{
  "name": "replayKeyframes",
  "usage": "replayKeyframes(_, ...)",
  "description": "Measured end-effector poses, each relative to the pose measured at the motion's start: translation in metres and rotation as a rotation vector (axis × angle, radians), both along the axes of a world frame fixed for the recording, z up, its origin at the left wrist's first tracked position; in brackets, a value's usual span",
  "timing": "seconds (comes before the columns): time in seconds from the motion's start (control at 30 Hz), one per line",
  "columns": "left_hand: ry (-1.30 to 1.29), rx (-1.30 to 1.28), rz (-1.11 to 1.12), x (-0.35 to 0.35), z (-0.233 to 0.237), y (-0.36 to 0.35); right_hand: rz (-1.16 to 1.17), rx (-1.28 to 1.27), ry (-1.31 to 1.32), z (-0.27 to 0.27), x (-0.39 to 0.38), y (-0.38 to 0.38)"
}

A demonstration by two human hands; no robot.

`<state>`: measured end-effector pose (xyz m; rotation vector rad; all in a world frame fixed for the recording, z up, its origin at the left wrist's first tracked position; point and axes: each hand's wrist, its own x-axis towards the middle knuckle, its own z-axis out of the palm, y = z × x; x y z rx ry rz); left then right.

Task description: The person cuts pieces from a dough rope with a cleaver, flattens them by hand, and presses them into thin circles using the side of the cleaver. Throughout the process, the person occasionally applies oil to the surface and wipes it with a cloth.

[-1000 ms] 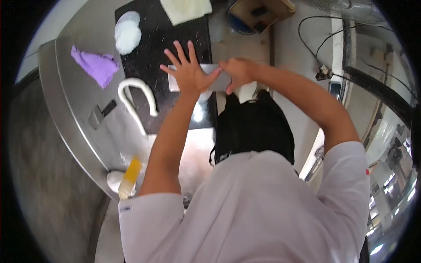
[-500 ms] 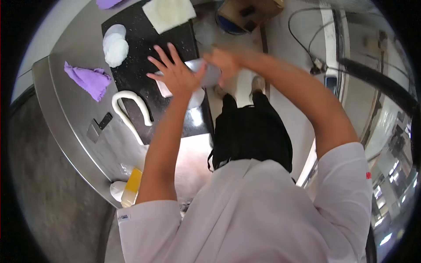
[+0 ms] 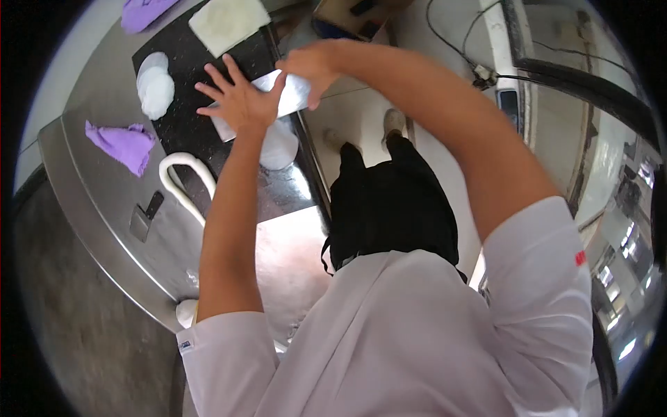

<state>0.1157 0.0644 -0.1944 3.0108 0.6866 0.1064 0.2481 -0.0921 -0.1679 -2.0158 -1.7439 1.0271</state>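
Note:
My left hand (image 3: 243, 104) lies flat with fingers spread over a broad shiny metal blade (image 3: 293, 94), apparently a cleaver. My right hand (image 3: 313, 64) is closed around the blade's far right end; its handle is hidden in the grip. The blade lies flat over a black board (image 3: 278, 198), and what is under it is hidden. Near my left wrist lies a thin pale round sheet (image 3: 279, 147), probably dough. More white rounds (image 3: 156, 90) sit overlapped at the board's left side. A rope of white dough (image 3: 182, 167) curves along the board's edge, partly behind my left forearm.
A folded pale cloth (image 3: 228, 26) lies at the board's far end. A purple cloth (image 3: 124, 146) and a small scraper-like blade with a dark handle (image 3: 146, 217) rest on the steel table (image 3: 90, 194). A second purple cloth (image 3: 147, 12) is farther back. A cardboard box (image 3: 354, 17) stands beyond the board.
The view has shifted, so the table items appear farther left. My right hand and the blade have swung slightly away from my body; the pale round shows more fully. Left fingers stay spread.

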Motion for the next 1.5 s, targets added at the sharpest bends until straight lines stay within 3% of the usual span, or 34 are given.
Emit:
replayKeyframes(0.13, 0.054, -0.040, -0.162, -0.029, 0.000, -0.002, -0.090, -0.060, 0.097, -0.019, -0.045, -0.018)
replayKeyframes(0.2, 0.029, -0.027, -0.149, -0.028, 0.000, -0.011, -0.081, 0.228, 0.126, -0.059, -0.044, -0.025)
replayKeyframes(0.23, -0.017, -0.022, -0.147, -0.022, -0.001, -0.007, -0.069, 0.239, 0.278, -0.058, -0.031, -0.020)
replayKeyframes(0.27, -0.050, -0.026, -0.130, -0.011, -0.005, -0.001, -0.103, 0.123, 0.036, -0.018, -0.019, -0.019)
replayKeyframes(0.33, -0.064, -0.007, -0.166, 0.010, -0.006, 0.016, -0.129, -0.047, -0.058, 0.004, -0.007, -0.006)
replayKeyframes(0.43, -0.088, -0.091, -0.347, -0.003, -0.011, 0.034, -0.201, 0.064, 0.096, -0.012, -0.037, -0.011)
replayKeyframes(0.53, -0.018, -0.058, -0.478, -0.047, -0.004, 0.029, -0.211, 0.017, 0.177, -0.016, -0.080, -0.021)
replayKeyframes(0.67, -0.079, 0.005, -0.471, -0.017, 0.003, 0.047, -0.270, -0.020, 0.053, -0.004, -0.056, 0.001)
replayKeyframes(0.73, -0.121, 0.036, -0.481, -0.004, 0.005, 0.057, -0.313, 0.094, -0.034, -0.010, -0.052, 0.011)
replayKeyframes(0.8, -0.300, 0.091, -0.486, 0.019, 0.004, 0.070, -0.450, 0.053, -0.036, 0.003, -0.034, 0.025)
replayKeyframes(0.83, -0.244, 0.190, -0.412, 0.016, 0.014, 0.062, -0.456, 0.059, -0.038, -0.004, -0.028, 0.032)
replayKeyframes(0.87, -0.231, 0.187, -0.414, 0.006, 0.022, 0.061, -0.636, 0.136, -0.024, -0.016, -0.028, 0.038)
replayKeyframes(0.9, -0.153, 0.037, -0.565, -0.003, 0.029, 0.062, -0.807, 0.213, -0.016, -0.029, -0.029, 0.042)
replayKeyframes(0.97, 0.075, -0.201, -0.854, -0.027, 0.051, 0.058, -0.896, 0.224, 0.166, -0.009, -0.043, 0.012)
replayKeyframes(1.03, 0.300, -0.266, -1.095, -0.052, 0.054, 0.061, -0.812, 0.420, 0.262, -0.042, -0.093, -0.034)
replayKeyframes(1.07, 0.382, -0.292, -1.179, -0.061, 0.059, 0.054, -0.749, 0.303, 0.396, -0.049, -0.129, -0.069)
replayKeyframes(1.17, 0.345, -0.112, -1.179, -0.065, 0.056, 0.046, -0.765, -0.009, 0.492, -0.028, -0.219, -0.160)
replayKeyframes(1.27, 0.361, -0.123, -1.143, -0.049, 0.053, 0.042, -0.727, -0.191, 0.489, 0.002, -0.232, -0.209)
replayKeyframes(1.33, 0.298, -0.166, -1.112, -0.045, 0.051, 0.043, -0.828, -0.344, 0.539, 0.005, -0.224, -0.224)
replayKeyframes(1.37, 0.300, -0.145, -1.130, -0.041, 0.054, 0.043, -0.826, -0.342, 0.525, 0.011, -0.213, -0.218)
replayKeyframes(1.5, 0.310, -0.190, -1.108, -0.037, 0.054, 0.046, -0.822, 0.108, 0.119, 0.003, -0.135, -0.162)
